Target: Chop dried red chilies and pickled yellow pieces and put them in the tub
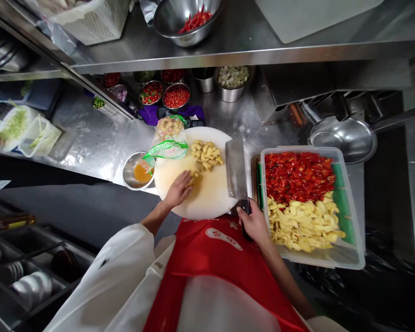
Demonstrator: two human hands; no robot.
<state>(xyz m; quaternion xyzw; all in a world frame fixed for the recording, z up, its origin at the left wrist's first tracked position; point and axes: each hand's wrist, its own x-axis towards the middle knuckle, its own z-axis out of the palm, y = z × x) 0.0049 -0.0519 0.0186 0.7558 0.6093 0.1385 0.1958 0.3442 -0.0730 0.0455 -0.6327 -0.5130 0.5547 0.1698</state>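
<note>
So I'm standing here watching, and it's all about the gap between the left hand [177,190] and the cleaver [236,169]. The ginger pile [206,154] sits on the round cutting board [207,196], up and to the right of the left hand, and left of the blade. Left is clearly the nearer hand. Its fingers reach a few loose bits at the pile's near edge, but tbh I can't tell if that grip is pinching anything or just resting there.

The right hand [257,224] has its grip wrapped round the cleaver's handle. Blade's long axis points away from the person, flat face showing, over the board's right edge. Can't say if it's touching down.

Board's white, on a steel worktop [90,138]. A plastic bag [169,131] of ginger overlaps its far left, a metal bowl [125,173] of something orange sits just beside it, and a big tub [354,251] of red chillies [299,177] and sliced ginger [304,223] crowds the right. Shelf [228,57] runs across behind.
</note>
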